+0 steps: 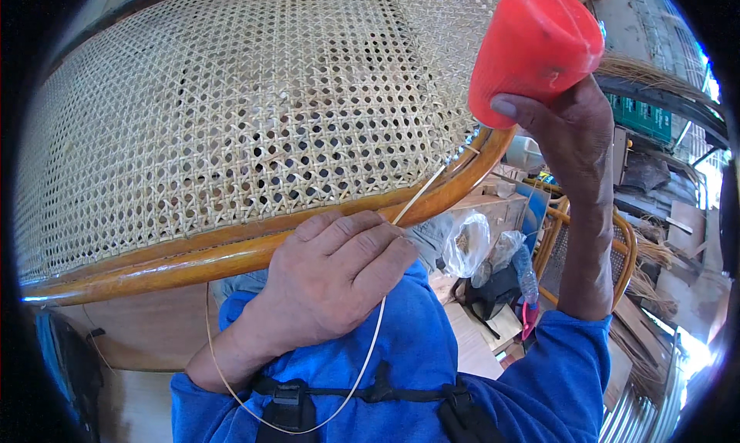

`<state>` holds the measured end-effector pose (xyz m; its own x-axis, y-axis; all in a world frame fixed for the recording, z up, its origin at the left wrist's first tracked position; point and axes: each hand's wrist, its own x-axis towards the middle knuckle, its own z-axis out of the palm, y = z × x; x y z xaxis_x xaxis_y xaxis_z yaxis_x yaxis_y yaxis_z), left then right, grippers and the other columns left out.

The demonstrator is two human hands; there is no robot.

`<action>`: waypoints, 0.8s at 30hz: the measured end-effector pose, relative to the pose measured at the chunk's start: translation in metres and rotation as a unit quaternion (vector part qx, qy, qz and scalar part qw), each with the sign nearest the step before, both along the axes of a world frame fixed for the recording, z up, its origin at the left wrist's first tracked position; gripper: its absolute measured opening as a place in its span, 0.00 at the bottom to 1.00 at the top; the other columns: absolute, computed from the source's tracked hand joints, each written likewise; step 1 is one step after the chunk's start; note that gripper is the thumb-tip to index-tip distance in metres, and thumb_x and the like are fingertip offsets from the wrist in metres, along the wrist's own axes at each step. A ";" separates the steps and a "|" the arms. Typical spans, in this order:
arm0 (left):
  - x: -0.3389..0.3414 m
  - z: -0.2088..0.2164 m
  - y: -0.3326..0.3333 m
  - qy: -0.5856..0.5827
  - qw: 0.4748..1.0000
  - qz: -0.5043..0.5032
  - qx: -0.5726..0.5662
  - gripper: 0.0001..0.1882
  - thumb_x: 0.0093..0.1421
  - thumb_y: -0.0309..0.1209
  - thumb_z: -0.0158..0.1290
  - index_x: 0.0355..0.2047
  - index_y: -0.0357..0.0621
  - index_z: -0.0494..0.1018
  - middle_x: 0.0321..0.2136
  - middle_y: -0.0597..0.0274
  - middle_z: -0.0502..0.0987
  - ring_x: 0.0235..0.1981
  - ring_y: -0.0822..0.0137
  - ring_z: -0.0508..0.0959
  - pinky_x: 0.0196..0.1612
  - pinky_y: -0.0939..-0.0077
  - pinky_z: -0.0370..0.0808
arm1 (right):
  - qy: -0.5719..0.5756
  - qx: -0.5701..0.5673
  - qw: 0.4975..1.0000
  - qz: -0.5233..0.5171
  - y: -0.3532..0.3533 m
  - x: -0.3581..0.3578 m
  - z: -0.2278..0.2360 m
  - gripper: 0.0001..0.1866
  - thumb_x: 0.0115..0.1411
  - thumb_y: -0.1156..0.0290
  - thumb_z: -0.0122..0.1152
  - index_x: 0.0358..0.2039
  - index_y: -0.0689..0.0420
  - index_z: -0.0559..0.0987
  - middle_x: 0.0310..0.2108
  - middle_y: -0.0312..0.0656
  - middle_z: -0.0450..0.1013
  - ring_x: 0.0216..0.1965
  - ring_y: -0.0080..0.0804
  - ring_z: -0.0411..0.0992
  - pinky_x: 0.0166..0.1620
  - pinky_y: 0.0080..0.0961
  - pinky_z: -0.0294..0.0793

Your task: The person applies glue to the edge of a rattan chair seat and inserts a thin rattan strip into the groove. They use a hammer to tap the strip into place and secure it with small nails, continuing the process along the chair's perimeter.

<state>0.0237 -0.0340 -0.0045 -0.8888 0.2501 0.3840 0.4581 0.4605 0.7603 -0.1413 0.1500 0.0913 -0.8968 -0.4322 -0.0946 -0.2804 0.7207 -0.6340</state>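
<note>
Woven cane webbing point(231, 127) stretches across a curved, varnished wooden frame point(254, 252). My left hand point(339, 270) is closed at the frame's near rail, its fingertips hidden. A thin cane strand point(420, 192) runs from the frame's groove into this hand, comes out below it and loops down across my lap. At the upper right, my right hand point(566, 123) grips a red plastic container point(532, 50), tilted above the frame's right-hand curve. Small shiny spots, like droplets, show in the groove beneath the container; its opening is hard to make out.
Right of the frame, clear plastic bags point(466, 243), a plastic bottle point(524, 273) and a dark bag point(493, 293) lie together. Beyond them stands another curved cane-and-wood piece point(628, 250). Loose fibre bundles point(655, 73) and boards fill the far right. A dark object point(73, 366) sits at lower left.
</note>
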 end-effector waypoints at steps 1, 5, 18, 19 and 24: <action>0.000 0.000 0.000 0.000 1.000 0.000 0.004 0.12 0.46 0.27 0.58 0.34 0.46 0.74 0.32 0.63 0.78 0.36 0.63 0.77 0.36 0.71 0.73 | -0.005 -0.020 1.000 0.005 0.001 0.001 -0.002 0.29 0.45 0.66 0.72 0.47 0.59 0.72 0.38 0.42 0.76 0.40 0.27 0.75 0.43 0.24 0.74; -0.001 -0.001 0.000 0.002 1.000 -0.002 0.011 0.13 0.46 0.26 0.58 0.35 0.45 0.74 0.32 0.63 0.78 0.37 0.63 0.77 0.36 0.71 0.73 | 0.012 -0.096 0.995 0.018 -0.001 0.011 -0.010 0.26 0.45 0.67 0.72 0.45 0.59 0.73 0.36 0.41 0.76 0.39 0.26 0.75 0.43 0.22 0.75; -0.001 -0.005 0.002 0.037 0.999 0.006 0.013 0.11 0.48 0.31 0.52 0.33 0.44 0.73 0.31 0.62 0.76 0.36 0.64 0.77 0.37 0.72 0.72 | 0.065 -0.076 0.989 -0.105 0.021 -0.004 -0.001 0.25 0.45 0.65 0.73 0.40 0.61 0.73 0.34 0.41 0.76 0.36 0.26 0.74 0.42 0.23 0.74; -0.001 -0.006 0.002 0.036 0.999 0.007 0.012 0.11 0.48 0.31 0.52 0.33 0.44 0.72 0.31 0.62 0.76 0.36 0.65 0.77 0.37 0.72 0.72 | 0.058 -0.077 0.990 -0.105 0.019 -0.004 -0.002 0.25 0.45 0.65 0.73 0.40 0.61 0.73 0.34 0.41 0.76 0.36 0.26 0.74 0.42 0.24 0.74; -0.001 -0.005 0.002 0.034 0.999 0.006 0.010 0.10 0.48 0.31 0.52 0.32 0.45 0.72 0.31 0.62 0.76 0.35 0.65 0.77 0.36 0.73 0.72 | 0.060 -0.022 0.993 -0.100 0.015 -0.004 0.000 0.26 0.44 0.65 0.73 0.40 0.62 0.73 0.35 0.41 0.76 0.37 0.27 0.74 0.43 0.24 0.74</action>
<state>0.0227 -0.0322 -0.0092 -0.8639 0.2303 0.4480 0.5027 0.4510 0.7375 -0.1458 0.1652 0.0917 -0.9686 -0.2462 0.0336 -0.2106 0.7418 -0.6367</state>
